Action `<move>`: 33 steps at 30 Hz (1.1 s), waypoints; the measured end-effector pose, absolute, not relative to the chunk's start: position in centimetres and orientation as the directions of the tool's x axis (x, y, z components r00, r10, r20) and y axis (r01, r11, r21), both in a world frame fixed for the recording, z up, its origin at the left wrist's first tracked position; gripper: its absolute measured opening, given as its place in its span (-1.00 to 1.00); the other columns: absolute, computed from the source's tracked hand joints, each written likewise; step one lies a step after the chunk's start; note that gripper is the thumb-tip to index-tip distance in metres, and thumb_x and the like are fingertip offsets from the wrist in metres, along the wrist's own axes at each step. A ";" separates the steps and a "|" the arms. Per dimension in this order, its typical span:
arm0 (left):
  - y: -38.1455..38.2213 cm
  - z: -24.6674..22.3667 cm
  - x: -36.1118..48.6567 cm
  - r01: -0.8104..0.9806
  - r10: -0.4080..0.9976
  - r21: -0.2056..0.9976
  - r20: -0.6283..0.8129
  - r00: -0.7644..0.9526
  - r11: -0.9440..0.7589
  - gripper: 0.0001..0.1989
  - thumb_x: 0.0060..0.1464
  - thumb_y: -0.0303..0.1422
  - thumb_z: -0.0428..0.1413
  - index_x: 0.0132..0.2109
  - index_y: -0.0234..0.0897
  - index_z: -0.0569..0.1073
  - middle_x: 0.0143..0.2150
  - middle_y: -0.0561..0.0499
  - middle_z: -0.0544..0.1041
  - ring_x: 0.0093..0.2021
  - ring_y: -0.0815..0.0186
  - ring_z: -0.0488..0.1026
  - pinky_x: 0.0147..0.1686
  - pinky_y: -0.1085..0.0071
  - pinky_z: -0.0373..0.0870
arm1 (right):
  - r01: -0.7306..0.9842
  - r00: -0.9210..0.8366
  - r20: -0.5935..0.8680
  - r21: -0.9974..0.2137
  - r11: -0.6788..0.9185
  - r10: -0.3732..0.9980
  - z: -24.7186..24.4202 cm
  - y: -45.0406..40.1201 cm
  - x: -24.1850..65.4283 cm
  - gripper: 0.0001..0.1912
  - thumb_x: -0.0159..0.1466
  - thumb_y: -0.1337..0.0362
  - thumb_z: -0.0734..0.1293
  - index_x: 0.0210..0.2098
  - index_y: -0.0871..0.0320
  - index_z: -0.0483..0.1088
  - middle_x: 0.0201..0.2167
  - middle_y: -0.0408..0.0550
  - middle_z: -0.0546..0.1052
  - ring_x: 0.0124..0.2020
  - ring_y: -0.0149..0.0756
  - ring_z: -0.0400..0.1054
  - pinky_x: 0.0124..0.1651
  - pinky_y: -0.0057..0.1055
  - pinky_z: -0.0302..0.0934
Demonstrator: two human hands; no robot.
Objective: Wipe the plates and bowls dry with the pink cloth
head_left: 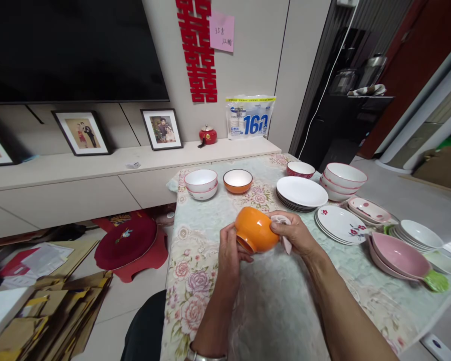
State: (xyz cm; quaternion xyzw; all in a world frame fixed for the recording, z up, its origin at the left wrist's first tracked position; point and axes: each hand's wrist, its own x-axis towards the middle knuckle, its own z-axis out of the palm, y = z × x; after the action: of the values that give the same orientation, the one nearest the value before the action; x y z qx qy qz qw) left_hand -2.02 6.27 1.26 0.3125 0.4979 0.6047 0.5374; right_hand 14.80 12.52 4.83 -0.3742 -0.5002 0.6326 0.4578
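Note:
An orange bowl [256,228] is held tilted on its side above the table, its glossy outside and foot ring showing. My left hand [231,246] grips it at the left, with fingers curled beneath by the foot. At the other side my right hand [292,231] presses a pale cloth [281,220] against the bowl, thumb on the outside near the rim. The bowl's inside is hidden from me. Behind it stands another orange bowl [238,188], upright with a white inside, and to its left are stacked white bowls [201,193] with pink rims.
On the right of the flowered tablecloth [195,281] stand white plates [302,190], flower-patterned plates [338,225], stacked large bowls [346,175] and pink dishes [400,253]. A low cabinet [154,168] bears photo frames, a red jar [208,135] and a plastic pack [250,118]. A red stool [130,245] stands left.

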 end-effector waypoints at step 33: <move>6.0 2.2 -1.1 -0.537 0.999 0.843 -0.043 0.014 0.043 -0.61 -0.22 -0.24 0.38 -0.32 -0.30 0.37 -0.45 0.08 0.49 -0.46 0.40 0.36 -0.41 0.45 0.29 | 0.201 -0.227 0.643 -0.704 0.681 0.731 7.2 10.3 13.6 -0.64 0.42 0.13 0.14 0.01 0.01 0.51 0.00 0.01 0.53 0.07 -0.12 0.36 0.13 -0.12 0.21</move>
State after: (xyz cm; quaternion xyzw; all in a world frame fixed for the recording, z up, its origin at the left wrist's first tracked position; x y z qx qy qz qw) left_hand -1.12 5.99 2.24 0.3291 0.3510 0.6082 0.6313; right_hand 13.62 10.31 7.17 -0.3136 -0.7435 0.2469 0.5366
